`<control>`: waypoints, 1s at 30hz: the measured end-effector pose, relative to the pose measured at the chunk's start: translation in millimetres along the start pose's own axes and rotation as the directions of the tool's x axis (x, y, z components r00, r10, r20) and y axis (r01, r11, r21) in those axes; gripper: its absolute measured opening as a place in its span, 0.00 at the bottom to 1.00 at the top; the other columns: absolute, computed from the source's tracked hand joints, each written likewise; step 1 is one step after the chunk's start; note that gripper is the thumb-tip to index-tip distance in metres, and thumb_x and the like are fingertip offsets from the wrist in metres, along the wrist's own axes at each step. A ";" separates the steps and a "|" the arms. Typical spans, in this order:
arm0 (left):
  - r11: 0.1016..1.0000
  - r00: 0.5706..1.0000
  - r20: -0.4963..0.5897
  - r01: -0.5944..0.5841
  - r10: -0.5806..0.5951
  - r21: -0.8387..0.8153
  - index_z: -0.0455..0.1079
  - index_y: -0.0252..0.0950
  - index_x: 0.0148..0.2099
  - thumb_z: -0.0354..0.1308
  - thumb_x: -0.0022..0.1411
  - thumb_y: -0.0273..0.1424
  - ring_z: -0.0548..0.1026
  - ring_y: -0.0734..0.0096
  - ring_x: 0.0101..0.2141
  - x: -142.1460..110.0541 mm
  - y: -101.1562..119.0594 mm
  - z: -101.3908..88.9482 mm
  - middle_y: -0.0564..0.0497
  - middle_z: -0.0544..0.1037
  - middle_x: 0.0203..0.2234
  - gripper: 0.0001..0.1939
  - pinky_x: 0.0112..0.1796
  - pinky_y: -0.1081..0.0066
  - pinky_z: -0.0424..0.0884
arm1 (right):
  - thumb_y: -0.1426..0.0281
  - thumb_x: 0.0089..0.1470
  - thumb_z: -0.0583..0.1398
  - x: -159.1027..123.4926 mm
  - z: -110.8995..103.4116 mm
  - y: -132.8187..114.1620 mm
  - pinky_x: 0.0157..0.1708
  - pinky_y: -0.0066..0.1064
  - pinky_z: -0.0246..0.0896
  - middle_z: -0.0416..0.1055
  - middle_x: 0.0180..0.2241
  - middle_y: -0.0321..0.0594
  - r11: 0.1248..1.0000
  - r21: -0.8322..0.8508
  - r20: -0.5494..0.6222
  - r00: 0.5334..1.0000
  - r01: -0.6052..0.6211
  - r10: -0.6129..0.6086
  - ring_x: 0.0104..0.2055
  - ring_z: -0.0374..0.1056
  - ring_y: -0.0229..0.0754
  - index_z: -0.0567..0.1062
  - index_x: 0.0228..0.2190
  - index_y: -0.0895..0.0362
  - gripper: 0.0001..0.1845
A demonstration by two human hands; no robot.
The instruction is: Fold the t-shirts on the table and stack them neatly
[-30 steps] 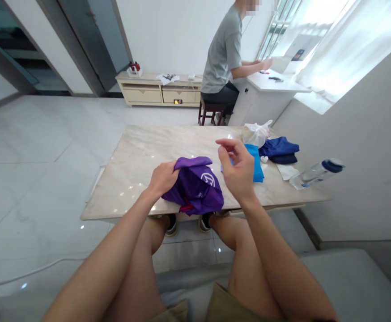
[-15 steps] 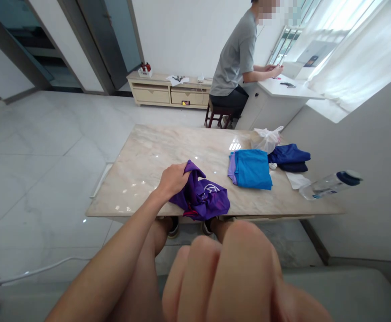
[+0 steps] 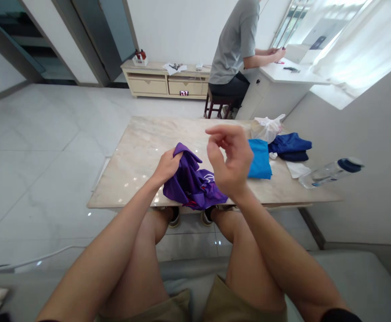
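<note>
head view, from the left: pale tiled floor point(image 3: 41, 147) reaches the slanting left edge of a marble-topped table point(image 3: 142, 134). a broad stretch of polished stone spreads between that edge and the left hand point(image 3: 167, 166), and more runs behind the hand to the back edge. the left hand pinches a raised fold of purple cloth point(image 3: 182, 184) between thumb and fingers; the cloth hangs from that grip and lies bunched to its right, along the table's front edge. next comes the right hand point(image 3: 231, 158), lifted above the tabletop, fingers curled and thumb apart from the forefinger, with nothing seen between them; it partly hides the purple cloth's white print. farther right, space is tighter: a folded blue cloth point(image 3: 261, 162), a white plastic bag point(image 3: 269, 129) behind it, a dark blue cloth point(image 3: 288, 143), then a clear bottle point(image 3: 326, 173) near the wall point(image 3: 366, 197).
</note>
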State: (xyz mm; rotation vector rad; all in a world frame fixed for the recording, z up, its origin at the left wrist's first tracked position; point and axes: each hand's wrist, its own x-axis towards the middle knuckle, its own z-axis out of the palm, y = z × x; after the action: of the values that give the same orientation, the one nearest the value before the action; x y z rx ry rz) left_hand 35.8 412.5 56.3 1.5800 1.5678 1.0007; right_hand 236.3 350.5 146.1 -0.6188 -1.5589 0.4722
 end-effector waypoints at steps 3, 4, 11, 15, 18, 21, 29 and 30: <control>0.956 1.000 -0.017 -0.008 0.003 -0.292 0.83 0.35 0.48 0.65 0.66 0.51 0.84 0.50 0.48 0.9 -2.4 -0.7 0.46 0.88 0.43 0.24 0.52 0.59 0.79 | 0.51 0.63 0.69 11.6 -5.4 83.0 0.59 0.50 0.70 0.78 0.49 0.45 0.956 -0.252 0.355 0.905 -0.149 0.235 0.53 0.73 0.53 0.80 0.56 0.50 0.26; 0.918 1.000 0.013 0.008 -0.003 -0.396 0.83 0.34 0.48 0.67 0.63 0.53 0.84 0.51 0.47 -0.1 -2.8 -1.2 0.46 0.88 0.42 0.26 0.52 0.58 0.80 | 0.49 0.57 0.73 6.2 -8.3 105.2 0.63 0.52 0.67 0.77 0.54 0.48 0.931 -0.312 0.421 0.851 -0.189 0.314 0.58 0.71 0.56 0.78 0.60 0.51 0.35; 0.676 0.994 0.027 0.092 -0.105 -0.731 0.82 0.33 0.49 0.66 0.70 0.51 0.87 0.52 0.49 -4.8 -0.3 -14.3 0.42 0.88 0.43 0.24 0.53 0.56 0.84 | 0.49 0.53 0.71 -37.1 -30.2 157.3 0.44 0.40 0.68 0.81 0.33 0.41 0.756 -0.399 0.726 0.325 -0.519 0.606 0.39 0.74 0.50 0.84 0.34 0.56 0.22; 0.647 0.973 -0.115 0.044 -0.201 -0.761 0.81 0.34 0.49 0.63 0.73 0.51 0.86 0.53 0.51 6.4 -5.8 -17.9 0.41 0.88 0.45 0.24 0.55 0.56 0.84 | 0.51 0.59 0.66 -24.0 -46.7 160.5 0.47 0.37 0.66 0.79 0.35 0.39 0.771 -0.343 0.478 0.607 -0.537 0.635 0.41 0.71 0.45 0.78 0.33 0.54 0.18; 0.738 0.905 -0.309 0.009 -0.294 -0.675 0.79 0.34 0.47 0.66 0.70 0.48 0.85 0.57 0.50 11.9 -14.1 -21.0 0.43 0.88 0.43 0.20 0.55 0.59 0.82 | 0.51 0.65 0.62 -15.6 -56.0 159.2 0.48 0.37 0.68 0.77 0.35 0.38 0.781 -0.293 0.121 0.789 -0.551 0.602 0.42 0.70 0.44 0.70 0.36 0.51 0.17; 0.906 0.859 -0.494 -0.097 -0.133 -0.411 0.80 0.35 0.47 0.67 0.69 0.43 0.83 0.58 0.53 7.3 -18.3 -28.5 0.46 0.87 0.44 0.16 0.60 0.63 0.78 | 0.52 0.69 0.59 -13.4 -61.9 153.3 0.51 0.38 0.69 0.78 0.37 0.39 0.847 -0.198 -0.046 0.868 -0.493 0.495 0.44 0.74 0.45 0.68 0.43 0.50 0.14; 0.910 0.934 -0.357 -0.155 0.009 -0.384 0.81 0.36 0.49 0.66 0.66 0.41 0.83 0.56 0.52 3.6 -25.9 -17.9 0.47 0.87 0.44 0.16 0.61 0.60 0.76 | 0.65 0.71 0.60 -33.6 -62.0 161.0 0.51 0.35 0.71 0.84 0.45 0.47 0.708 -0.595 0.291 0.719 -0.381 0.632 0.48 0.79 0.47 0.76 0.57 0.57 0.17; 0.883 0.938 -0.345 -0.137 -0.030 -0.449 0.80 0.36 0.51 0.66 0.65 0.43 0.83 0.57 0.51 8.2 -29.2 -14.5 0.47 0.87 0.44 0.18 0.60 0.60 0.78 | 0.65 0.72 0.61 -38.3 -59.7 164.2 0.52 0.34 0.71 0.84 0.49 0.49 0.651 -0.681 0.375 0.603 -0.335 0.704 0.50 0.80 0.48 0.77 0.58 0.58 0.18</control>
State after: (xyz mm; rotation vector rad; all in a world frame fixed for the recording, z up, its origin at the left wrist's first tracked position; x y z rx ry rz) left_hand 9.1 421.0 37.8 1.1565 1.3571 1.6191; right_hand 313.7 448.0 17.6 -1.5685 -2.1579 0.7504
